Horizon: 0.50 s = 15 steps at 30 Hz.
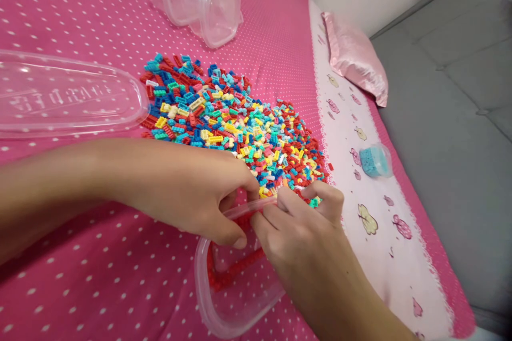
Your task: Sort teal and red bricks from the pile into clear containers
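Observation:
A clear plastic container [218, 325] lies in front of me on the bedspread, with a frame-like row of joined red bricks [228, 277] inside it. My left hand [200, 186] straddles its far rim, thumb over the inside and fingers bent beyond the edge, partly hidden. Just right of it, my right hand [300, 229] has curled fingers at the near edge of the pile. Whatever those fingers pinch is hidden. Small building bricks [240, 122] in red, blue, yellow, green and cream spread out beyond both hands.
A clear oblong lid [68, 93] lies at left, touching the bricks. Clear containers [218, 10] stand at the back. On the right are a small tub of light-blue pieces [374, 161], a pink pillow [354, 58] and a grey padded panel [452, 74] along the polka-dot bedspread [80, 277].

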Motion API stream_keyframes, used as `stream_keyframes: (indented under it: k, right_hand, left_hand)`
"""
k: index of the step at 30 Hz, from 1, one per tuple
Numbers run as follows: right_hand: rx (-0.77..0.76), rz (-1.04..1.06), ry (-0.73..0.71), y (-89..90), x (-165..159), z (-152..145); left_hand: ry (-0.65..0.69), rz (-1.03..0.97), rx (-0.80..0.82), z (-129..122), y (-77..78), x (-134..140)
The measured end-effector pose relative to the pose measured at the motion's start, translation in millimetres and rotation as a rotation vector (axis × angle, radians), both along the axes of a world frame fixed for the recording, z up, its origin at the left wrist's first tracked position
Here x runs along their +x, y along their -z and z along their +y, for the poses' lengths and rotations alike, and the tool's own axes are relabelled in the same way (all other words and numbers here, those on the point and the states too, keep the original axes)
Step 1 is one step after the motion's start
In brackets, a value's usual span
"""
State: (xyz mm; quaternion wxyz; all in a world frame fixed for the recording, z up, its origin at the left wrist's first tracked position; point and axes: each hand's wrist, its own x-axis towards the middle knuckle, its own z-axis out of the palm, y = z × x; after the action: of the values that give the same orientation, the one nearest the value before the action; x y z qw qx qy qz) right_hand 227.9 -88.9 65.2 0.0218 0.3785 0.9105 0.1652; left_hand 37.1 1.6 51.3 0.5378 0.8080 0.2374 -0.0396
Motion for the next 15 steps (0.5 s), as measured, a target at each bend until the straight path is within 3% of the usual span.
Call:
stream_keyframes:
  k: [15]
  right_hand:
    - [-0.012,-0.001,-0.071,6.6,-0.5,3.3]
  left_hand:
    - [0.014,-0.044,0.028,-1.3,2.7,1.0]
